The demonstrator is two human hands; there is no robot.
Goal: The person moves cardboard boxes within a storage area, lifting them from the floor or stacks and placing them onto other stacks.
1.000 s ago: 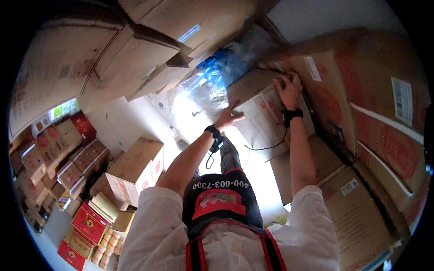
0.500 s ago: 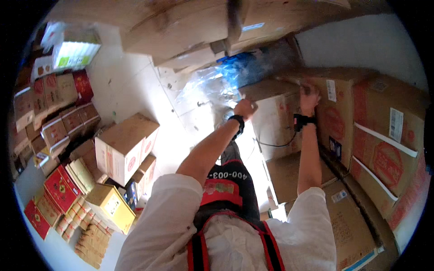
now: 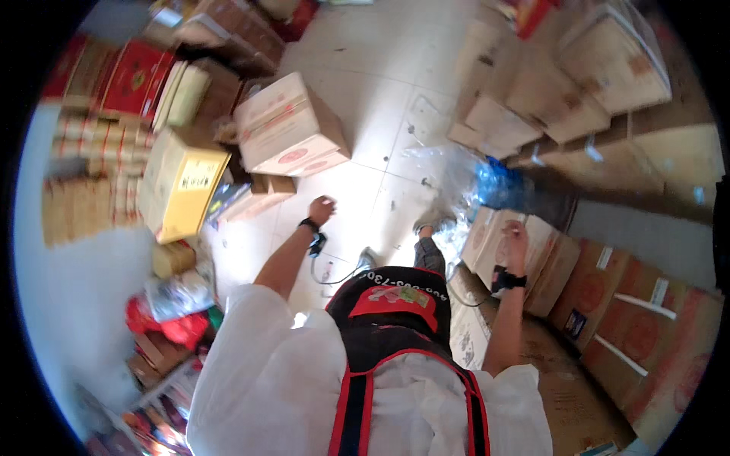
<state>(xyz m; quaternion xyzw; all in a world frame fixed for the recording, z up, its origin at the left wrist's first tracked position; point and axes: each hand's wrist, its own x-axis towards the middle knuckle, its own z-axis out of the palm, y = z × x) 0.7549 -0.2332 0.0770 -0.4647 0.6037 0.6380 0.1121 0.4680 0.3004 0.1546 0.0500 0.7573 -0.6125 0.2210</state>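
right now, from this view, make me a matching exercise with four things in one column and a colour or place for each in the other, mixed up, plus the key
Things:
1. left hand
2. apron
3. right hand
4. plastic heap

Colours and places:
A. seen in front of a pale carton
B. partly blue, partly clear
C. seen against the light tiled floor
D. black with a red panel

Right pairs: 1-C, 2-D, 3-A, 4-B.
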